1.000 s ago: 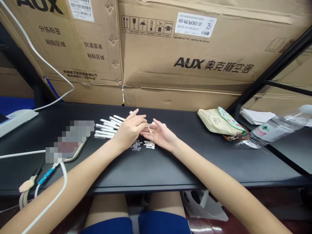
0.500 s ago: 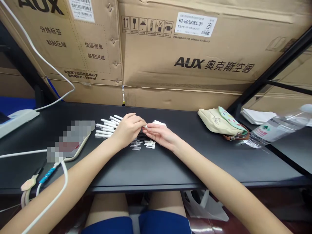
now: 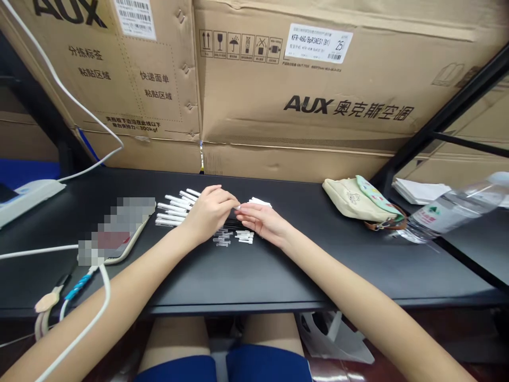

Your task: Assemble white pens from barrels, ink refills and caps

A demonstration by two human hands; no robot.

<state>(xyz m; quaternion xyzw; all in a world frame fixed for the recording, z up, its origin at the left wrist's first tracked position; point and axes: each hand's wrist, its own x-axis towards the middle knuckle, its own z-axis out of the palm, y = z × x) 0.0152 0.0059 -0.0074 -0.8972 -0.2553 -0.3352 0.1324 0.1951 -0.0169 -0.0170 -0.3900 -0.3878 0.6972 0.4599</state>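
several white tubes (image 3: 173, 208) partly hidden by left hand (image 3: 211, 210); pouch (image 3: 350, 200) beside bottle (image 3: 449, 210)

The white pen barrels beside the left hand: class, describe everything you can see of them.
The white pen barrels are slim, straight and look like plastic. They lie roughly side by side on the black tabletop, slightly fanned, their left ends staggered. The left hand hides their right ends; whether it touches them cannot be told. Finer details are too small to make out.
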